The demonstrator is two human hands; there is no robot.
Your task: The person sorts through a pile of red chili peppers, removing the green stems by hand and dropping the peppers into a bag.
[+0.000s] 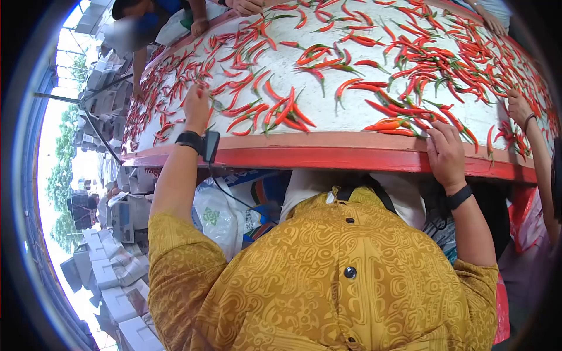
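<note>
Red chili peppers [287, 111] with green stems lie scattered over a white tabletop [246, 158] that has a red edge. Over the table's left part, my left hand [197, 108] is closed, its fingertips pinched around a bit of red that looks like a chili pepper [201, 90]. It wears a dark wristband with a small box and a cable. My right hand [448, 152] rests at the near edge with its fingers loosely spread, fingertips touching a cluster of chili peppers [392, 124]. Its palm side is hidden.
Another person's hand [518, 108] reaches in from the right, over a small chili heap [515, 140]. Other people's hands [249, 7] are along the far side. White boxes [120, 269] are stacked at the left. A plastic bag [219, 216] hangs below the table edge.
</note>
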